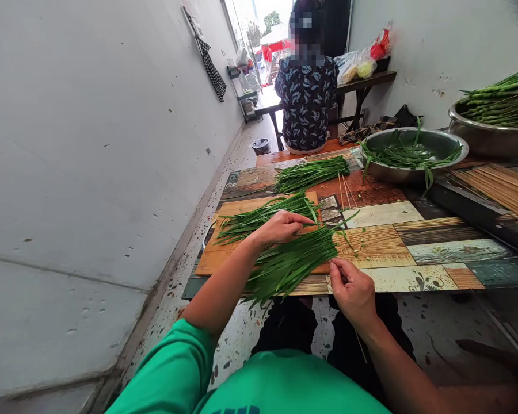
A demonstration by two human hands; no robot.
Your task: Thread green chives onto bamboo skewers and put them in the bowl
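Observation:
My right hand (353,287) is closed in a pinch on a thin wooden skewer (361,347), whose tail hangs below the hand. Its fingertips meet the near corner of a flat row of garlic chives (291,261) at their cut ends. Across the far side of that row lies my left hand (280,228), index finger stretched and the other fingers curled onto the chives. A second bunch of chives (259,218) rests behind it on the wooden cutting board (211,261). Part of the near row overhangs the table's front edge.
Beyond the board lie another chive bundle (313,173) and loose skewers (347,192). To the right are a metal bowl of leaves (414,169), a larger bowl of green stalks (492,135), a long knife (479,215) and many skewers (503,187). A person (308,103) sits ahead.

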